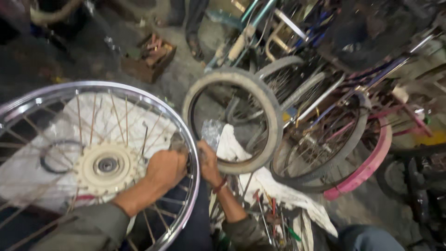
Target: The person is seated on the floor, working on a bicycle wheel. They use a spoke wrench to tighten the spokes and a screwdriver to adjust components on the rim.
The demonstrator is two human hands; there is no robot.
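Hands (166, 168) on flat-lying wheel rim (193, 153)

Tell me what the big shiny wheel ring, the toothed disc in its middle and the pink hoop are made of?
The wheel rim looks like polished metal, probably chromed steel: it is silvery with bright glints. The left hand grips it. The sprocket seems metal too, though its pale cream, dull surface suggests paint or coating. The pink hoop looks painted or plastic; its matte colour leaves that open.

Open brown cardboard box (149, 57) (filled with small parts, blurred) on the floor, beyond the spoked wheel (93, 158).
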